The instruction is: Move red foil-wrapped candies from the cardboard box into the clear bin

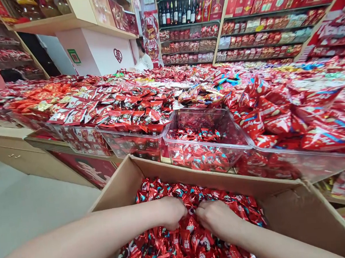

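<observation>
We're in among sweets (185, 240), inside box (221, 180): left hand (172, 213), right hand (213, 217) near each other, fingers curled, catch hidden, can't tell what we grip. Sweets point every way, long axes crossing! Tub (196, 144) just beyond box.

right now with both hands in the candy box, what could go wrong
The red wrapped candies are heaped loosely around both hands, left and right, so some may slip from the fingers on the way up. The cardboard box stands close against the clear bins, so a bump could jostle them.
</observation>
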{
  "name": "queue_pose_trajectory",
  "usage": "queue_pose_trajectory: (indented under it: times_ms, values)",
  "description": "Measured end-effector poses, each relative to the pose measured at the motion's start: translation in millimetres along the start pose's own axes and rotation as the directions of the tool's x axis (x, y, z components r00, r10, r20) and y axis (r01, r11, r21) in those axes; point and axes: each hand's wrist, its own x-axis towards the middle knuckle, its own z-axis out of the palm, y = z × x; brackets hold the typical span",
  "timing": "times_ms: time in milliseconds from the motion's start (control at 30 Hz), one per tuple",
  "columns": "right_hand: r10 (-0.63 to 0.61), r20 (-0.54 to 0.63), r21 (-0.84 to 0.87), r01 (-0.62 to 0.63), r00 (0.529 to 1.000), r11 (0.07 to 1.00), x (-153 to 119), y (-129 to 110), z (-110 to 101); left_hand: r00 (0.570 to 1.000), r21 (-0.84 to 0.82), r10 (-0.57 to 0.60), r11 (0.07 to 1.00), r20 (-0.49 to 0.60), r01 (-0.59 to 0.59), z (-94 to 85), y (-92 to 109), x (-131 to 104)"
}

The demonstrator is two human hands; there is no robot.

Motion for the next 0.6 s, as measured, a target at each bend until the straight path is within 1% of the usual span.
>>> queue_pose_trajectory:
  times_ms: [100,200,267,300,367,400,433,500,533,567,600]
  values:
    - [0.025,-0.041,-0.017,-0.026,0.999,1.0,1.6,-2.1,-10.1,0.999,-0.142,-0.038,0.989,0.016,0.04,-10.3,-1.1,-2.0]
    - [0.056,-0.123,0.002,-0.056,0.991,0.998,1.9,-7.4,-26.0,0.998,-0.365,-0.018,0.93,0.061,0.039,-21.2,-1.9,-3.8]
    - [0.056,-0.18,0.074,-0.043,0.982,0.996,1.2,-11.2,-37.7,0.996,-0.506,0.034,0.863,0.084,0.013,-26.3,-0.9,-6.6]
    - [0.044,-0.2,0.133,-0.017,0.979,0.991,0.6,-12.7,-43.4,0.995,-0.559,0.056,0.829,0.083,0.0,-28.2,0.3,-8.7]
    - [0.023,-0.227,0.292,0.045,0.974,0.955,-0.5,-14.3,-53.6,0.995,-0.631,0.081,0.775,0.051,-0.03,-31.1,3.7,-14.6]
    - [0.033,-0.241,0.382,0.063,0.97,0.922,-0.8,-14.5,-57.6,0.997,-0.648,0.074,0.761,0.019,-0.044,-32.5,5.8,-18.0]
    - [0.072,-0.255,0.464,0.057,0.964,0.884,-0.8,-14.3,-60.6,0.998,-0.65,0.059,0.758,-0.02,-0.058,-34.1,8.2,-21.5]
    - [0.228,-0.266,0.599,-0.025,0.937,0.8,-0.2,-13.6,-62.7,0.994,-0.619,0.027,0.78,-0.107,-0.088,-37.4,12.8,-27.4]
    - [0.319,-0.246,0.661,-0.082,0.915,0.746,0.3,-13.2,-61.9,0.99,-0.598,0.015,0.796,-0.142,-0.098,-38.8,14.8,-29.5]
    - [0.396,-0.198,0.727,-0.137,0.897,0.673,0.8,-12.8,-60.1,0.986,-0.582,0.006,0.807,-0.167,-0.103,-39.8,16.3,-30.9]
    - [0.444,-0.125,0.799,-0.175,0.887,0.575,1.3,-12.4,-57.8,0.984,-0.58,-0.002,0.808,-0.179,-0.104,-40.2,17.3,-31.4]
